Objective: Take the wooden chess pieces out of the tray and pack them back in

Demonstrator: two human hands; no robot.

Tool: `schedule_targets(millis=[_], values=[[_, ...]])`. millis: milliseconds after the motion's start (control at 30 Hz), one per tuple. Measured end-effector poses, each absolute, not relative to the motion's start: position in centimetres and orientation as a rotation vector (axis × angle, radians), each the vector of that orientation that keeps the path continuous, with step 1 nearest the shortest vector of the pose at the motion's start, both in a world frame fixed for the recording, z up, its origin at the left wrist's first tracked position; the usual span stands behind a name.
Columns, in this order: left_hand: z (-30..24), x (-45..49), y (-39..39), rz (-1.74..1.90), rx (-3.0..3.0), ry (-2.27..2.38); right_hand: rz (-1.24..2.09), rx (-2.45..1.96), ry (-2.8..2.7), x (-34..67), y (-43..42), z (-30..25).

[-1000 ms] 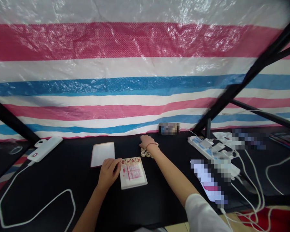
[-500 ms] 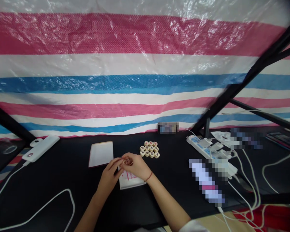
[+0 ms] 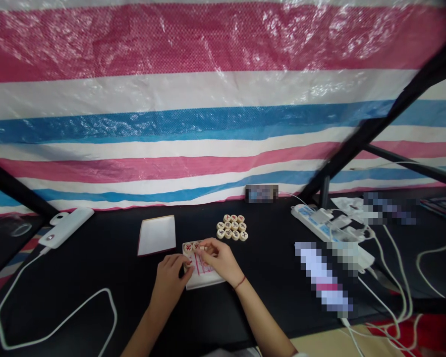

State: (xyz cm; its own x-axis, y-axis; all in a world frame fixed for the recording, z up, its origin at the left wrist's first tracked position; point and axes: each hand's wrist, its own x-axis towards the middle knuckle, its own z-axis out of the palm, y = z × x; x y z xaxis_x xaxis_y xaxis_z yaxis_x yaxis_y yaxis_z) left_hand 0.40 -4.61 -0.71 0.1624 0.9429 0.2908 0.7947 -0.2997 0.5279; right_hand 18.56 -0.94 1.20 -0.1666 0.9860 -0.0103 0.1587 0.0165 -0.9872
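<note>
An open white box (image 3: 204, 284), with pink lines on a sheet inside it, lies in front of me. Two round Chinese chess pieces with red characters (image 3: 188, 247) sit side by side at its far left corner. My right hand (image 3: 220, 259) reaches over the far side of the box, its fingers pinched on another piece (image 3: 203, 248), mostly covered. At the left edge of the box my left hand (image 3: 172, 273) is closed, thumb and fingers round a small piece with a bit of red showing. Beyond the right hand, several more chess pieces (image 3: 232, 227) lie in rows.
The white box lid (image 3: 156, 235) lies to the left. A white power bank (image 3: 67, 228) with a cable is at far left. To the right are a power strip (image 3: 308, 214) with plugs, a blurred phone (image 3: 321, 277) and loose cables. Striped plastic sheeting (image 3: 171, 124) hangs behind.
My hands were together over the box's far left corner; they have moved apart, the left toward me, the right a little rightward. Two chess pieces now show in that corner.
</note>
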Motion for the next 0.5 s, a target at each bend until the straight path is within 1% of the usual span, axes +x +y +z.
schedule_targets(millis=[133,267,367,500], values=[[-1.0,1.0,-4.9,0.725,2.387,1.769,1.251,-1.243,-1.455,18.6,-1.5,0.9],[-1.1,1.2,-4.7,0.682,2.443,1.820,1.250,-1.267,-1.481,18.6,-1.8,0.5],[-1.2,1.1,-4.3,0.739,2.421,1.772,1.210,-1.259,-1.515,18.4,-2.1,0.4],[-1.1,0.9,-4.1,0.941,2.257,1.689,1.113,-1.183,-1.654,17.9,-2.6,1.0]])
